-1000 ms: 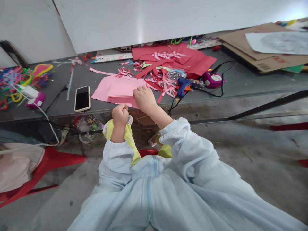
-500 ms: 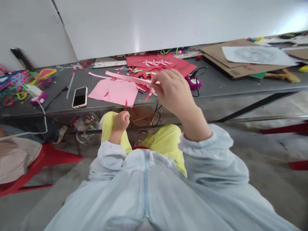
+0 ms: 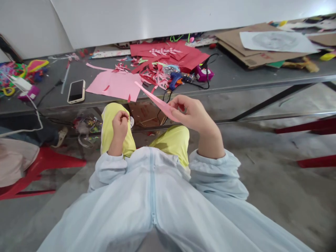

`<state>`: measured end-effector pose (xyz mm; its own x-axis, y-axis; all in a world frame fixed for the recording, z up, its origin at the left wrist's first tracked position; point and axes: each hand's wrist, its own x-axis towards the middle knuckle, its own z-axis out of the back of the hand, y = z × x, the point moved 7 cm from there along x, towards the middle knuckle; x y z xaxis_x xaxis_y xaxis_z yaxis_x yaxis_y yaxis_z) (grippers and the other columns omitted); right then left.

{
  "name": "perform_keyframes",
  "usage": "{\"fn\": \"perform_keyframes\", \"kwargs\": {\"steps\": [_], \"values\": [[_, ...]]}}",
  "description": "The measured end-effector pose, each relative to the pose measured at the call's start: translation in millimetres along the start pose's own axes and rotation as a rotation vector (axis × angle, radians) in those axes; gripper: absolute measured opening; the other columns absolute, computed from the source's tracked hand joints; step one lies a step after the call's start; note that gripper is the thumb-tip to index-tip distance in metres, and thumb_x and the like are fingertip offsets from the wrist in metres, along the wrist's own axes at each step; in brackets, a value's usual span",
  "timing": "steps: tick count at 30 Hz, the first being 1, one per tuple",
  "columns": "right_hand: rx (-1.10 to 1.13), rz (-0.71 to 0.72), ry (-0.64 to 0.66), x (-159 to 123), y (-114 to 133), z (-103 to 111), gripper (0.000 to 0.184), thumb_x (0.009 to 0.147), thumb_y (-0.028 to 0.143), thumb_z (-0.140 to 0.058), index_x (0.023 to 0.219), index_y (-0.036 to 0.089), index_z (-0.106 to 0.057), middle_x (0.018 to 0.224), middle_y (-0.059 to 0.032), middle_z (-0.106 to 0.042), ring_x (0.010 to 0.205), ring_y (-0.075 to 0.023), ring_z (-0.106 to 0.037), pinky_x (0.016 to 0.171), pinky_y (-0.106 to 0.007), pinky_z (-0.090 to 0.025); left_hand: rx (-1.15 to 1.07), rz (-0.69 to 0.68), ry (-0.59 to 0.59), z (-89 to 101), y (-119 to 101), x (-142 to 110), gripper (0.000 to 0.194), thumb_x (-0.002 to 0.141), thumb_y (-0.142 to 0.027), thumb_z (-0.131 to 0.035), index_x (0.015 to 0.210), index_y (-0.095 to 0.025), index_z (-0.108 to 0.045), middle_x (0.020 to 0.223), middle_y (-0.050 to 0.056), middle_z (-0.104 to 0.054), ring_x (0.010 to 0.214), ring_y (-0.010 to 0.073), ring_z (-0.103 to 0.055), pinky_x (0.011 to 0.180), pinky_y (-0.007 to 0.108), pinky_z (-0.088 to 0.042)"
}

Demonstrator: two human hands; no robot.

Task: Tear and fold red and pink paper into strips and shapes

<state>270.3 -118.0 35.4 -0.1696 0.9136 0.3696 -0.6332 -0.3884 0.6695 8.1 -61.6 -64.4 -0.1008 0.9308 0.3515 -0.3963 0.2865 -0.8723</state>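
Note:
My right hand (image 3: 193,113) pinches a long pink paper strip (image 3: 154,99) that slants up to the left, held in front of the table edge above my yellow-clad knee. My left hand (image 3: 120,123) is a closed fist resting on my left knee, with a small pale object (image 3: 131,121) showing at its side; what it holds I cannot make out. A pink paper sheet (image 3: 114,85) lies on the grey table (image 3: 236,80) just beyond both hands.
A phone (image 3: 76,91) lies left of the pink sheet. Red paper sheets and cuttings (image 3: 168,57), a blue glue gun (image 3: 174,78) and a purple device (image 3: 203,74) with cables sit mid-table. Cardboard with a drawing (image 3: 273,42) is at right. Red plastic chair (image 3: 42,164) stands left.
My right hand lifted a pink strip from the sheet on the table and has brought it down toward my lap. The left fist stayed on the knee.

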Motion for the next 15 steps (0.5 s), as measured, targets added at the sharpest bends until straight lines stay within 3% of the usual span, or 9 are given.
{"fn": "perform_keyframes", "kwargs": {"steps": [4, 7, 10, 13, 15], "values": [[0.328, -0.076, 0.169, -10, -14, -14, 0.011, 0.077, 0.029, -0.06, 0.078, 0.021, -0.053, 0.066, 0.0056, -0.047, 0.059, -0.0101, -0.039, 0.057, -0.025, -0.033, -0.024, -0.074, -0.034, 14.5, -23, -3, 0.028, 0.081, -0.024, -0.051, 0.107, -0.021, -0.064, 0.114, 0.007, -0.068, 0.102, 0.017, -0.063, 0.084, 0.027, -0.051], [0.455, -0.088, 0.347, -15, -15, -26, 0.014, 0.079, 0.031, -0.063, 0.078, 0.021, -0.053, 0.067, 0.0058, -0.048, 0.059, -0.0088, -0.04, 0.055, -0.023, -0.032, -0.036, -0.186, 0.064, 13.3, -42, -7, 0.04, 0.092, -0.044, -0.051, 0.123, -0.021, -0.064, 0.139, 0.011, -0.062, 0.13, 0.0211, -0.056, 0.106, 0.034, -0.046], [0.449, -0.092, 0.472, -19, -15, -34, 0.015, 0.081, 0.032, -0.063, 0.079, 0.021, -0.054, 0.069, 0.0043, -0.052, 0.061, -0.0096, -0.044, 0.055, -0.023, -0.035, -0.057, -0.06, 0.196, 4.4, -39, -12, 0.051, 0.095, -0.061, -0.044, 0.112, -0.02, -0.07, 0.13, 0.011, -0.069, 0.128, 0.0226, -0.06, 0.113, 0.037, -0.042], [0.348, -0.097, 0.469, -21, -19, -33, 0.014, 0.082, 0.034, -0.06, 0.08, 0.021, -0.055, 0.068, 0.0034, -0.053, 0.062, -0.0106, -0.046, 0.056, -0.025, -0.037, -0.088, 0.066, 0.287, -2.9, -33, -16, 0.062, 0.098, -0.065, -0.033, 0.092, -0.019, -0.073, 0.098, 0.009, -0.076, 0.098, 0.0211, -0.071, 0.092, 0.034, -0.054], [0.245, -0.094, 0.44, -21, -22, -30, 0.011, 0.081, 0.032, -0.057, 0.079, 0.021, -0.056, 0.068, 0.0028, -0.054, 0.062, -0.011, -0.046, 0.057, -0.025, -0.037, -0.134, 0.096, 0.313, -4.6, -32, -17, 0.06, 0.096, -0.067, -0.04, 0.08, -0.019, -0.071, 0.08, 0.006, -0.072, 0.081, 0.0184, -0.069, 0.078, 0.031, -0.054]]}}
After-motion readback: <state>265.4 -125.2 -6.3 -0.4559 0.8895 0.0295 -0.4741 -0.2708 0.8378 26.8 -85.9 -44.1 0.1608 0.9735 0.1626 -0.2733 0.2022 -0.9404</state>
